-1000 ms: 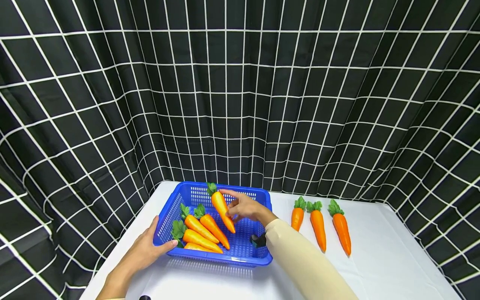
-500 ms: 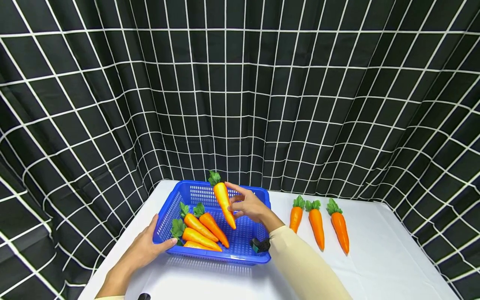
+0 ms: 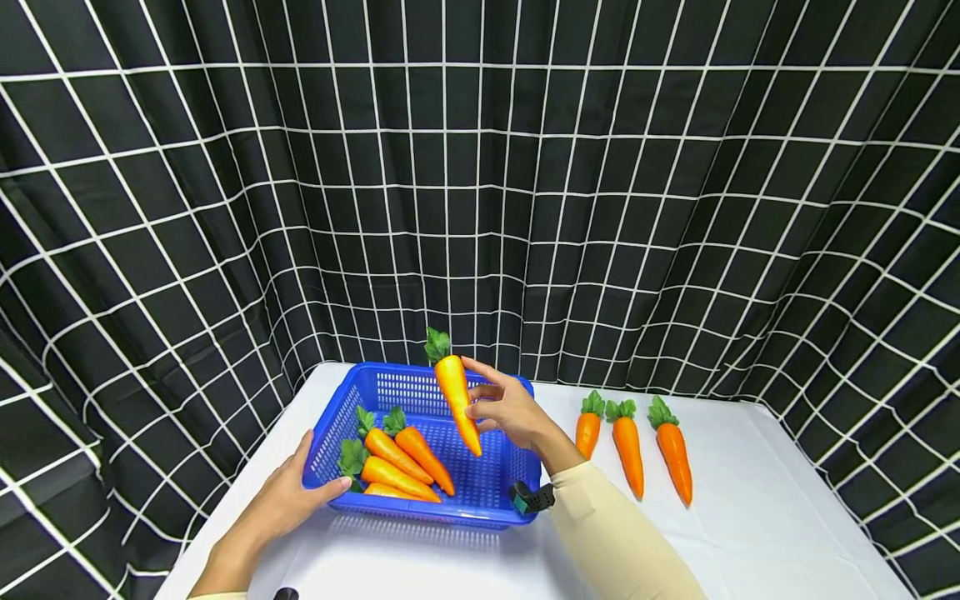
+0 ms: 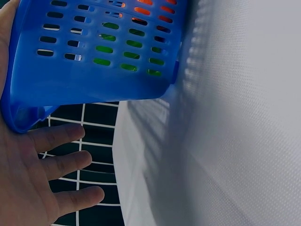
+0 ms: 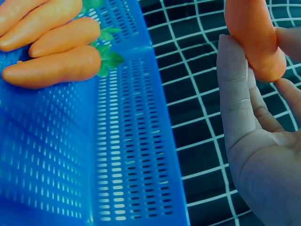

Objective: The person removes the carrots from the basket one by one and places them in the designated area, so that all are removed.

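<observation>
My right hand (image 3: 517, 412) pinches an orange carrot (image 3: 456, 392) with a green leafy top between thumb and fingers. The carrot hangs tilted over the blue basket (image 3: 487, 479), leaves up and tip down. In the right wrist view the held carrot (image 5: 256, 37) shows outside the basket's outline. My left hand (image 3: 281, 504) rests at the basket's left front corner, its thumb along the rim. Its fingers stretch out straight beside the basket wall (image 4: 94, 84) in the left wrist view. Several carrots (image 3: 423, 458) lie at the left inside the basket, leaves toward its left side.
Three carrots lie in a row on the white cloth to the right: a left one (image 3: 588, 432), a middle one (image 3: 628, 454) and a right one (image 3: 675, 458). A black curtain (image 3: 495, 208) with a white grid encloses the table (image 3: 750, 517).
My right hand has lifted the pinched carrot higher and shifted it slightly right, so its leaves stand above the back rim. The left hand stays at the basket corner.
</observation>
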`<state>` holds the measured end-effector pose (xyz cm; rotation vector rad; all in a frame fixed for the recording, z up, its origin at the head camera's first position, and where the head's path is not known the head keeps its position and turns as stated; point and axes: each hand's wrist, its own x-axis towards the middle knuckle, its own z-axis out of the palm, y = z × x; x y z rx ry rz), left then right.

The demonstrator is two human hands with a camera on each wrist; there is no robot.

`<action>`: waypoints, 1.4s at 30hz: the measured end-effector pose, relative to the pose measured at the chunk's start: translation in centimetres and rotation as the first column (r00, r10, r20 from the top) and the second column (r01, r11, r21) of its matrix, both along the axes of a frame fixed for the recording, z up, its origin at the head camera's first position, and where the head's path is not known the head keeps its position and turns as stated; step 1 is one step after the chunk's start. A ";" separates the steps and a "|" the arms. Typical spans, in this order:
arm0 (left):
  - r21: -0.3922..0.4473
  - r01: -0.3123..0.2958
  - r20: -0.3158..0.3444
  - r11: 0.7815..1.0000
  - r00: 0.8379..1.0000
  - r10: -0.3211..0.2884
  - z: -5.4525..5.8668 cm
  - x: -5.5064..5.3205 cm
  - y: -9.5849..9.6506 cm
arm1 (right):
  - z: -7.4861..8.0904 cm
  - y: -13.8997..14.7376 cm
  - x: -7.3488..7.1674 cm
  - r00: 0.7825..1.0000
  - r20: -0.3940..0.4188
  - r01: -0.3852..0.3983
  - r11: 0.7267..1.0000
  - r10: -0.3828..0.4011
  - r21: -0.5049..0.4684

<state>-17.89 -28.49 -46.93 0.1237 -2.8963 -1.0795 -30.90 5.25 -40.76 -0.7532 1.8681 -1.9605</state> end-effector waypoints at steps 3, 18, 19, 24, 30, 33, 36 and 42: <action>0.006 -0.002 -0.002 1.000 1.000 0.002 -0.1 0.0 0.0 | 0.3 0.5 0.3 1.000 -0.012 0.012 1.000 -0.012 -0.025; 0.011 -0.005 0.012 1.000 1.000 0.005 0.1 -0.1 -0.2 | 1.8 3.7 1.8 0.998 -0.038 0.042 0.995 -0.045 -0.087; 0.011 -0.004 0.009 1.000 1.000 0.003 0.1 0.0 -0.1 | 1.9 3.8 2.0 0.998 -0.042 0.047 0.995 -0.051 -0.088; 0.006 0.000 0.016 1.000 1.000 0.000 0.3 0.1 0.0 | 2.1 4.8 2.8 0.995 -0.052 0.074 0.993 -0.079 -0.091; 0.016 0.009 0.020 1.000 1.000 -0.009 0.6 0.1 0.2 | 2.4 6.0 3.7 0.992 -0.056 0.109 0.989 -0.116 -0.104; 0.010 0.017 0.021 1.000 1.000 -0.017 0.6 0.0 0.1 | 2.3 6.7 4.2 0.988 -0.065 0.132 0.985 -0.140 -0.109; 0.005 0.016 0.026 1.000 1.000 -0.016 0.5 0.0 0.1 | 2.4 7.5 4.7 0.983 -0.086 0.150 0.982 -0.160 -0.117; 0.011 0.016 0.040 1.000 0.999 -0.017 0.4 0.0 0.1 | 2.7 9.1 5.4 0.969 -0.137 0.191 0.975 -0.205 -0.115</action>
